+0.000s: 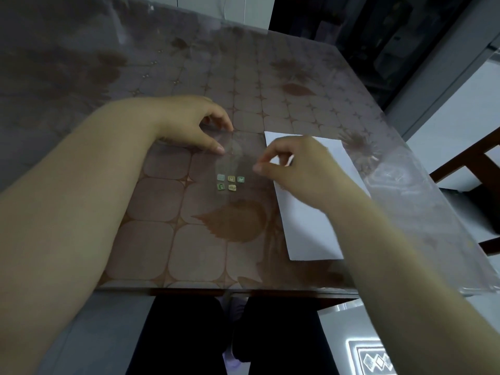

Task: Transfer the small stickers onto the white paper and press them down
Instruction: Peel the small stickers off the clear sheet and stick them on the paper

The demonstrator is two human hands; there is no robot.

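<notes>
A clear backing sheet lies on the table with several small square stickers in two rows near its lower end. My left hand pins the sheet's upper left corner with thumb and fingertips. My right hand hovers at the sheet's right edge with thumb and forefinger pinched together; whether a sticker is between them I cannot tell. The white paper lies to the right, partly under my right hand and forearm, and no stickers show on its visible part.
The table has a brown tile-and-leaf patterned cloth under a clear plastic cover. Its front edge runs just above my legs. A wooden chair stands off the right side. Dark furniture sits at the back right.
</notes>
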